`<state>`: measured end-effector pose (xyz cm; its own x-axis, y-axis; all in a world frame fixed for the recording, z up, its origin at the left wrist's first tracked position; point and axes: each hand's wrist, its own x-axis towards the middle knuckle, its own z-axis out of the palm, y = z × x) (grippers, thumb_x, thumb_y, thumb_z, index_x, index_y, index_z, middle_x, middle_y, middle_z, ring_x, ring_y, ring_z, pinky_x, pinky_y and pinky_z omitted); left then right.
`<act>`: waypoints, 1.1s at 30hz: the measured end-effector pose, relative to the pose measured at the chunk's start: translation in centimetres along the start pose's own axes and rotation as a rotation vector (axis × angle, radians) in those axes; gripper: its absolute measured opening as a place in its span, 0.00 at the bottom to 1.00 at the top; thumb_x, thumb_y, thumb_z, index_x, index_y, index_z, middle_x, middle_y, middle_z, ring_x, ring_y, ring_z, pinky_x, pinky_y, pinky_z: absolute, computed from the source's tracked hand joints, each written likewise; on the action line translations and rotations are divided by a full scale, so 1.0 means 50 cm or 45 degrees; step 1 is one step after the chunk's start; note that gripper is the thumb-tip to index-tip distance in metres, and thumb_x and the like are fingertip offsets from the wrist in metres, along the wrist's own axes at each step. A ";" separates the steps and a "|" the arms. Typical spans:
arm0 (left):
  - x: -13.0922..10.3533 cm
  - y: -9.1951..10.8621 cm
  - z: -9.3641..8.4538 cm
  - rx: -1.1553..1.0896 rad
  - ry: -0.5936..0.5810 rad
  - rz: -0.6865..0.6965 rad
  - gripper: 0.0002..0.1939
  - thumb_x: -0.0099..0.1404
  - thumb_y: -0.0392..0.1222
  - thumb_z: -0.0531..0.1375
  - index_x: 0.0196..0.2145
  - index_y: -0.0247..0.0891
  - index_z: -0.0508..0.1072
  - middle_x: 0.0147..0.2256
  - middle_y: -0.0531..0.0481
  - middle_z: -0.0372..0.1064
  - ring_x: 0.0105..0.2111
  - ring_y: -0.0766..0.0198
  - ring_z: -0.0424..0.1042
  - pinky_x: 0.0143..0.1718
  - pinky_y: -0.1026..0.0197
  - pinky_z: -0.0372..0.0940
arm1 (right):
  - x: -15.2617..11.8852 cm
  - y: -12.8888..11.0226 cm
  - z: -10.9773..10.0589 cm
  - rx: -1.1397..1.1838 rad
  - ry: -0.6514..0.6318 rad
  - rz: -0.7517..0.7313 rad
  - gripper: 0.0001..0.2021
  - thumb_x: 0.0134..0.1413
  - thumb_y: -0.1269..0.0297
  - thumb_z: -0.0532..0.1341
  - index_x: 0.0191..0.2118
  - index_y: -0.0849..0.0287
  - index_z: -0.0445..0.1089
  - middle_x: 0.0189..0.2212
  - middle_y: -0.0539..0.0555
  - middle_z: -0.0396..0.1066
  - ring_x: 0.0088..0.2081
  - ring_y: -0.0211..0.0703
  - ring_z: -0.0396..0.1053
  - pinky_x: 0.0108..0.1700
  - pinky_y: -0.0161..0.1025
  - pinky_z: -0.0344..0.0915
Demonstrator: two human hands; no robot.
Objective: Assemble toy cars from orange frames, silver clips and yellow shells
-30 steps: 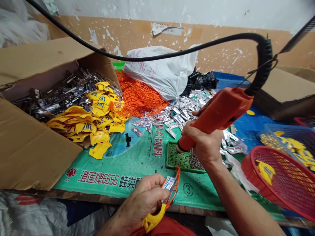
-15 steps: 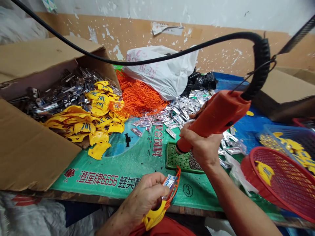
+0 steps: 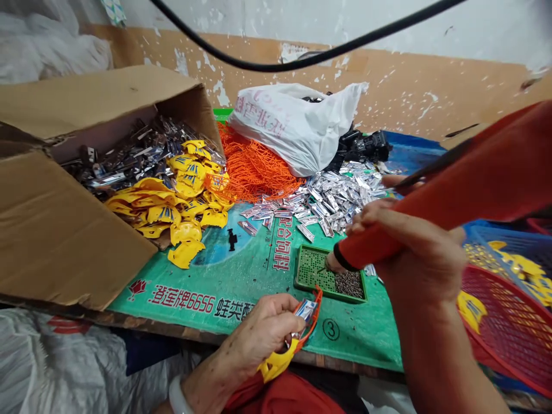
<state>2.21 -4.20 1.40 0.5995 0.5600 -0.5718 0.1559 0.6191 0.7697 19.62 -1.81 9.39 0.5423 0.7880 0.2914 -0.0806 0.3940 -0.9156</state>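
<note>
My left hand (image 3: pixel 265 330) is closed at the table's front edge, pinching a yellow plastic part (image 3: pixel 277 363) together with an orange plastic strip (image 3: pixel 317 317) and a shiny silver piece (image 3: pixel 305 310). Wrapped round a red electric screwdriver (image 3: pixel 457 195) is my right hand (image 3: pixel 425 261). The screwdriver slants down to the left, its nose above a green perforated tray (image 3: pixel 308 265). A thin bit shows over the holes. Small dark screws (image 3: pixel 350 283) lie heaped in the tray's right part. Whether the bit carries a screw is too small to tell.
At left a cardboard box (image 3: pixel 81 241) spills dark metal pieces and yellow parts (image 3: pixel 185 233). Behind lie orange netted strips (image 3: pixel 254 167), a white bag (image 3: pixel 293 123) and scattered silver pieces (image 3: pixel 328 198). A red basket (image 3: pixel 504 333) stands at right. A black cable (image 3: pixel 276 67) hangs overhead.
The screwdriver has come nearer and to the right, tilted flatter, its nose shifting from the tray's left part towards its middle. My left hand keeps its grip, and the view has shifted slightly.
</note>
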 end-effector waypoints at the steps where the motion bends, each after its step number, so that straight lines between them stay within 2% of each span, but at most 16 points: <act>1: 0.000 0.000 0.001 0.005 0.010 0.004 0.04 0.47 0.39 0.56 0.23 0.37 0.64 0.16 0.60 0.55 0.14 0.75 0.46 0.18 0.65 0.39 | -0.007 -0.017 0.001 0.019 -0.031 0.024 0.12 0.39 0.70 0.66 0.34 0.53 0.70 0.20 0.46 0.66 0.21 0.39 0.65 0.25 0.40 0.62; 4: 0.000 -0.002 0.002 0.007 0.010 0.024 0.04 0.48 0.39 0.57 0.25 0.36 0.66 0.17 0.60 0.57 0.14 0.75 0.47 0.19 0.64 0.40 | -0.032 -0.049 0.003 0.062 -0.140 0.124 0.11 0.39 0.70 0.65 0.33 0.51 0.70 0.21 0.47 0.66 0.23 0.40 0.66 0.26 0.41 0.63; 8: 0.002 -0.004 0.003 -0.006 0.000 0.032 0.05 0.48 0.39 0.57 0.25 0.36 0.66 0.17 0.59 0.58 0.15 0.74 0.48 0.19 0.64 0.40 | -0.058 -0.055 0.008 0.077 -0.229 0.199 0.16 0.39 0.68 0.66 0.39 0.51 0.70 0.21 0.48 0.66 0.23 0.42 0.65 0.25 0.43 0.64; 11: 0.003 -0.003 0.004 -0.025 0.010 0.018 0.06 0.47 0.40 0.57 0.25 0.36 0.67 0.17 0.59 0.59 0.15 0.74 0.50 0.19 0.64 0.40 | -0.066 -0.051 0.015 0.049 -0.220 0.219 0.19 0.38 0.67 0.67 0.42 0.51 0.70 0.20 0.48 0.66 0.22 0.42 0.65 0.25 0.43 0.64; 16: 0.001 -0.002 0.004 -0.053 0.009 0.026 0.05 0.46 0.39 0.57 0.25 0.36 0.67 0.17 0.59 0.58 0.16 0.73 0.51 0.20 0.64 0.41 | -0.069 -0.046 0.022 -0.014 -0.098 0.258 0.21 0.33 0.67 0.69 0.40 0.51 0.71 0.21 0.49 0.65 0.25 0.45 0.64 0.27 0.45 0.65; 21: 0.003 -0.003 0.001 -0.050 -0.006 0.037 0.04 0.48 0.39 0.57 0.24 0.37 0.66 0.16 0.59 0.58 0.15 0.73 0.50 0.19 0.64 0.42 | -0.068 -0.043 0.018 0.007 -0.157 0.228 0.19 0.34 0.67 0.69 0.39 0.51 0.71 0.25 0.50 0.66 0.24 0.43 0.64 0.26 0.45 0.65; 26: 0.003 -0.003 0.000 -0.051 -0.004 0.032 0.03 0.48 0.38 0.56 0.24 0.37 0.66 0.16 0.59 0.58 0.14 0.74 0.49 0.19 0.64 0.41 | -0.069 -0.033 0.013 -0.009 -0.194 0.215 0.19 0.36 0.65 0.69 0.40 0.49 0.71 0.22 0.49 0.65 0.24 0.44 0.65 0.26 0.46 0.65; 28: 0.003 -0.004 0.001 -0.054 0.001 0.037 0.04 0.49 0.39 0.57 0.24 0.37 0.66 0.16 0.59 0.57 0.14 0.74 0.48 0.18 0.65 0.42 | -0.069 -0.030 0.013 -0.072 -0.184 0.200 0.18 0.37 0.62 0.69 0.39 0.47 0.71 0.22 0.48 0.65 0.25 0.44 0.66 0.27 0.46 0.65; 33: 0.004 -0.006 0.000 -0.055 0.001 0.034 0.05 0.49 0.39 0.57 0.25 0.36 0.67 0.17 0.59 0.57 0.15 0.73 0.50 0.19 0.65 0.42 | -0.065 -0.030 0.010 -0.141 -0.285 0.139 0.11 0.43 0.58 0.66 0.36 0.38 0.71 0.22 0.46 0.65 0.25 0.44 0.69 0.26 0.46 0.64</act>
<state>2.29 -4.29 1.05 0.6026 0.5771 -0.5512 0.1058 0.6268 0.7720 17.56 -4.70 9.97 0.3362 0.9128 0.2319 -0.0297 0.2564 -0.9661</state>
